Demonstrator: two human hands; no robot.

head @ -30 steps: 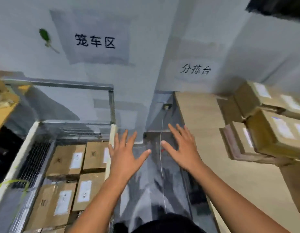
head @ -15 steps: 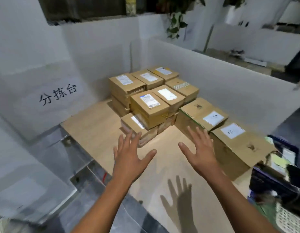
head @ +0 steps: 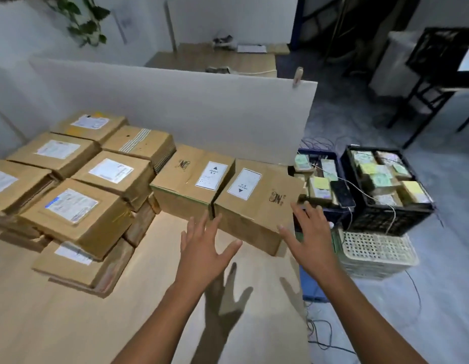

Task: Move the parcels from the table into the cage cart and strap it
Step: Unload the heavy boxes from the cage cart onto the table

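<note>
Several brown cardboard parcels with white labels lie on a light wooden table (head: pixel 70 319). A stacked group (head: pixel 78 206) fills the left. Two larger parcels sit side by side at the table's right end, one to the left (head: pixel 191 179) and one at the corner (head: pixel 257 195). My left hand (head: pixel 205 254) hovers with spread fingers just in front of the corner parcel's near-left side. My right hand (head: pixel 308 239), fingers also spread, is at that parcel's near-right corner. Neither hand holds anything. The cage cart is out of view.
A white partition board (head: pixel 175 109) stands behind the parcels. Right of the table, on the floor, stand a black crate (head: pixel 391 222) with small packets, a blue crate (head: pixel 317 158), a white basket (head: pixel 375 250) and loose cables. Another table stands further back.
The view has swung right from the cage cart to the table. Both hands, open throughout, now reach toward the large parcel at the table's right corner.
</note>
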